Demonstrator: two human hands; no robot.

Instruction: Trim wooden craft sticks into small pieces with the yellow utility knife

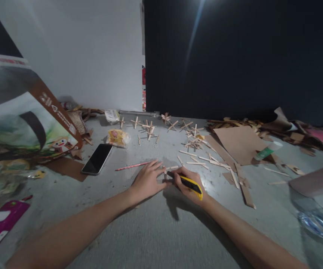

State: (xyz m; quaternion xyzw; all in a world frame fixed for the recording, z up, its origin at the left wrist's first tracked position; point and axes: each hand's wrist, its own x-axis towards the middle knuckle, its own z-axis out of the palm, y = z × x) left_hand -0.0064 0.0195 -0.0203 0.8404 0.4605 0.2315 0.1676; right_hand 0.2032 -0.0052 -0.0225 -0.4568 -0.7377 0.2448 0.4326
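My right hand (pixel 191 186) is closed around a yellow and black utility knife (pixel 191 184). The knife's front end points left, at a short wooden craft stick (pixel 165 175) on the table. My left hand (pixel 148 178) lies spread on the tabletop, its thumb and index fingertips beside that stick; whether they press on it I cannot tell. Another small stick (pixel 172 167) lies just behind the knife tip. A pink striped pencil-like rod (pixel 132 166) rests beyond my left fingers. Several loose craft sticks (pixel 197 163) are scattered to the right of the knife.
Crossed-stick pieces (pixel 150 129) stand toward the back. A phone (pixel 97 158), a wrapped snack (pixel 117 138) and a large bag (pixel 24 112) are on the left. Cardboard (pixel 236 144), a glue stick-like green tube (pixel 268 150) and a clear cup (pixel 320 222) are on the right.
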